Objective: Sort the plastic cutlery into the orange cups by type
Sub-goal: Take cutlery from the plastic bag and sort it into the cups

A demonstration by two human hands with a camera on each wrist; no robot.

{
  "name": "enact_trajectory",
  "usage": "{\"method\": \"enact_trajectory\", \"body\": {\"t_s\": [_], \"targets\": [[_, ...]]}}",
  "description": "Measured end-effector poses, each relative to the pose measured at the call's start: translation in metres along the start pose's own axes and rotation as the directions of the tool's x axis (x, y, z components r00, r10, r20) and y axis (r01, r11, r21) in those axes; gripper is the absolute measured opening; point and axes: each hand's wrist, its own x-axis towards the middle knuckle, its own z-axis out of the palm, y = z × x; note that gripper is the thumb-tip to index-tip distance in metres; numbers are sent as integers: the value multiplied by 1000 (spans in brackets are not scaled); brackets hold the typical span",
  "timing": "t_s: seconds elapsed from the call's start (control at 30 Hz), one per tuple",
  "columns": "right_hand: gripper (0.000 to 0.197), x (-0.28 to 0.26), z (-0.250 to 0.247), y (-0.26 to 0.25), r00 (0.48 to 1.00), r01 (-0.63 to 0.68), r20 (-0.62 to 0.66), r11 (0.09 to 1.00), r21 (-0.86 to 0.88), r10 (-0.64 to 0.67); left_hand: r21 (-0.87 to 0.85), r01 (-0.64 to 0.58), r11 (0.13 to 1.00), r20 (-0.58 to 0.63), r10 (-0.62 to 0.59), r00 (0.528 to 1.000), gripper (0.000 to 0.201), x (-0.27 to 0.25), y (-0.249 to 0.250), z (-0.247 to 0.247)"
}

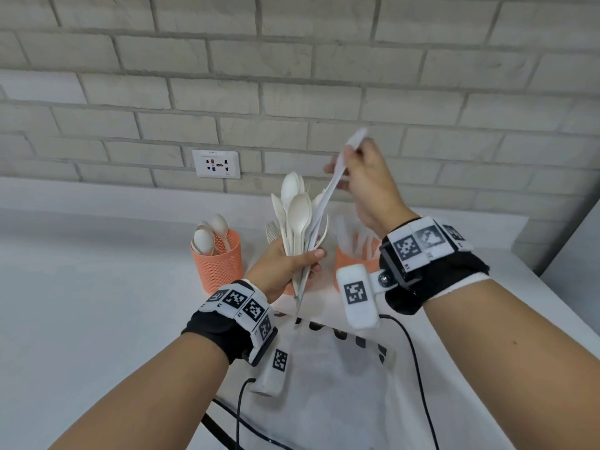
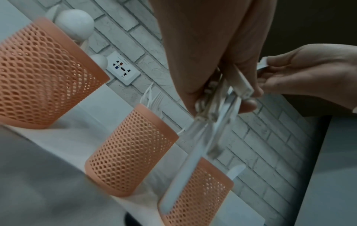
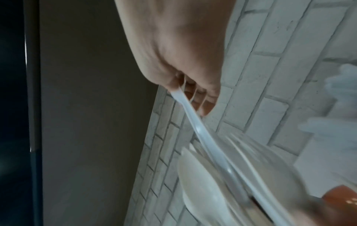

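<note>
Spanning the upper half of the head view, a grey-white brick wall [image 1: 292, 76] carries a white socket plate [image 1: 216, 164] at centre left. Below it, a white counter [image 1: 81, 287] fills the lower frame. Three orange mesh cups stand in a row on the counter: the left cup [image 1: 217, 264] with spoons upright inside, the middle cup [image 2: 131, 154] showing fork tines at its rim in the left wrist view, the right cup [image 1: 354, 254] partly hidden behind the right wrist band.

Left hand [image 1: 285, 264], frame centre: fingers and thumb curled round the lower stems of a mixed cutlery bundle [image 1: 297, 219], spoon bowls fanning upward above the fist, stem ends poking out below it.

Right hand [image 1: 367, 183], upper right of centre: thumb and fingertips pinching the top end of one white plastic piece [image 1: 328, 193]. The piece slants down and left from the pinch into the bundle; its type is blurred, cannot tell.
</note>
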Motion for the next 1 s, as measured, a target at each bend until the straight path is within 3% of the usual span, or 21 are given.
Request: {"method": "enact_trajectory", "body": {"t_s": [0.07, 0.17, 0.23, 0.33, 0.4, 0.53, 0.67, 0.73, 0.83, 1.0], "targets": [[18, 3, -4, -12, 993, 48, -113, 968, 245, -21, 5, 26, 1000, -24, -26, 999, 23, 0, -3, -4], [18, 6, -13, -20, 976, 119, -212, 927, 356, -44, -28, 50, 998, -64, -51, 997, 6, 0, -4, -9], [16, 5, -15, -14, 989, 55, -150, 954, 296, -10, -57, 48, 997, -93, -53, 994, 7, -1, -3, -9], [11, -7, -14, 5, 993, -98, 62, 993, -62, 102, -86, 44, 995, -71, -51, 996, 9, -3, 0, -8], [4, -16, -12, 14, 967, -161, 156, 958, -236, 201, -99, 50, 994, -18, -52, 998, 10, -3, 3, -5], [11, -24, -10, 19, 884, -247, 301, 905, -347, 357, -75, 67, 995, 18, -66, 998, 3, -4, 6, 1], [12, -22, -11, 23, 883, -258, 292, 901, -349, 367, -50, 72, 996, 37, -70, 997, 18, -4, 6, 1], [11, -22, -12, 25, 881, -283, 283, 902, -327, 379, -38, 75, 996, 49, -73, 996, 16, -6, 7, 2], [11, -20, -14, 31, 884, -331, 259, 912, -242, 390, -56, 59, 997, 38, -57, 998, 14, -7, 10, 5], [12, -17, -17, 38, 865, -426, 246, 900, -95, 436, -16, -2, 1000, 13, 2, 1000, 31, -8, 11, 7]]}}
